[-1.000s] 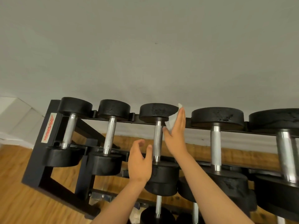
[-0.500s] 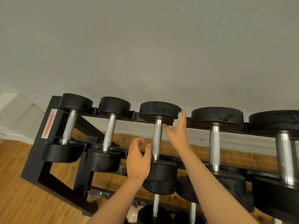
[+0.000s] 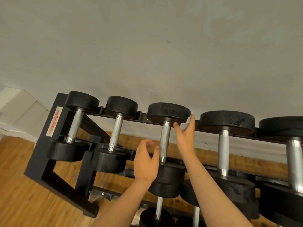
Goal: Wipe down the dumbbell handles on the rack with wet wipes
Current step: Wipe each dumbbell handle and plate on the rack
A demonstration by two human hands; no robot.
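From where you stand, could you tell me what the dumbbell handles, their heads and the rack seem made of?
Handles: shiny silver metal, probably chromed steel, knurled mid-grip. Heads: matte black, pitted surface, possibly rubber or coated iron. Rack: dark, smooth-painted square tubing, likely steel.

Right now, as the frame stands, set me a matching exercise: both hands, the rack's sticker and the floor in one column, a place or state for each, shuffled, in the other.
1. left hand
2. right hand
3. sticker
4. floor

A. wooden, under the rack
B. fingers straight, up at the far head of the third dumbbell from the left
C. red lettering, on the rack's left end post
D. cupped beside the third dumbbell, gripping nothing

Pairs: 1-D, 2-B, 3-C, 4-A
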